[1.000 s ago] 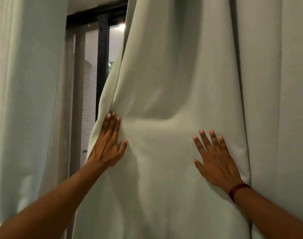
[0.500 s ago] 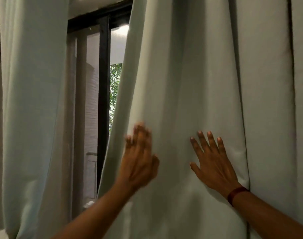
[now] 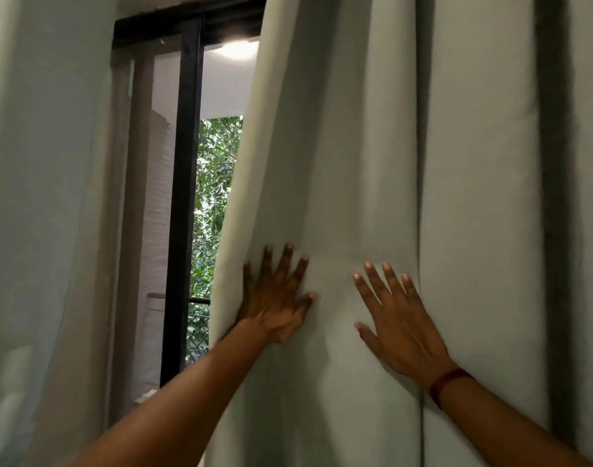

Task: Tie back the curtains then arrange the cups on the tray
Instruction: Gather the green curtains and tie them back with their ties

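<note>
A pale grey-green curtain (image 3: 362, 146) hangs in folds over the right two thirds of the view. My left hand (image 3: 276, 298) lies flat on it near its left edge, fingers spread. My right hand (image 3: 394, 318), with a dark red band at the wrist, presses flat on the same panel a little to the right. Neither hand grips the cloth. A second curtain (image 3: 42, 197) of the same colour hangs at the left. No cups, tray or tie-back are in view.
Between the two curtains a black window frame (image 3: 184, 197) stands upright, with green leaves (image 3: 217, 203) and a white wall outside. A ceiling light (image 3: 238, 48) glows at the top of the gap.
My left hand has slid right along the curtain, pushing its left edge toward my right hand. The gap to the window has widened. My right hand has stayed in place.
</note>
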